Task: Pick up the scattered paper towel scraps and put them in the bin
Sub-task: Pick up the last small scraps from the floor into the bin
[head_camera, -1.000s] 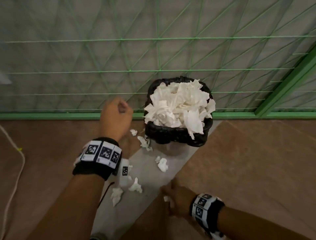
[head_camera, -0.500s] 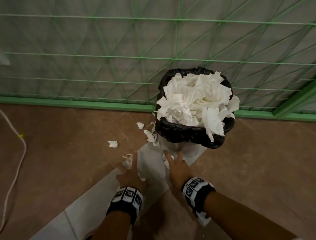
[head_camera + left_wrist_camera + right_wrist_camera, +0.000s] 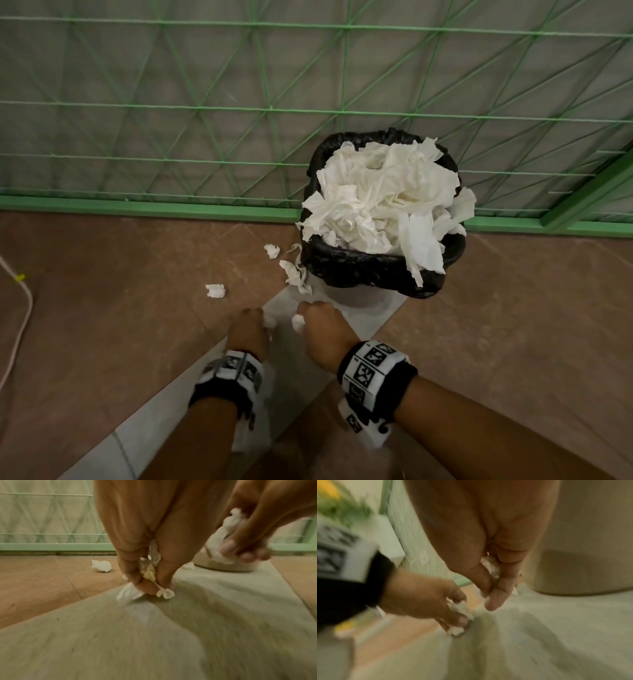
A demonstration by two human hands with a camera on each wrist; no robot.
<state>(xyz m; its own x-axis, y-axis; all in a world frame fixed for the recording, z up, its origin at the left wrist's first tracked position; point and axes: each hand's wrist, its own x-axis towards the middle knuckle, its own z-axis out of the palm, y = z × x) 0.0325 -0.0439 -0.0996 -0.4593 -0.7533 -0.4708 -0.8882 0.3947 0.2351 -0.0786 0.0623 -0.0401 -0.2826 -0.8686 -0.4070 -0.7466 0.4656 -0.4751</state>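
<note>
The bin (image 3: 359, 274), lined with a black bag, stands against the green fence and overflows with white paper towels (image 3: 383, 202). Low over the pale floor strip just in front of it, my left hand (image 3: 248, 325) grips white scraps (image 3: 149, 572) in its curled fingers. Beside it my right hand (image 3: 318, 322) is curled round another wad of scraps (image 3: 297, 322), also seen in the left wrist view (image 3: 221, 536). Loose scraps lie on the floor: one at the left (image 3: 215, 290), one small piece (image 3: 272, 250) and a larger torn piece (image 3: 295, 275) by the bin's left side.
A green mesh fence (image 3: 239, 102) with a green base rail (image 3: 137, 206) runs behind the bin. A white cord (image 3: 20, 329) trails along the left edge of the brown floor. A pale tile strip (image 3: 301, 353) crosses diagonally under my hands.
My left hand came down from beside the bin to the floor. Both hands, flat on the strip half a second ago, have curled round scraps. The scraps on the strip are gone.
</note>
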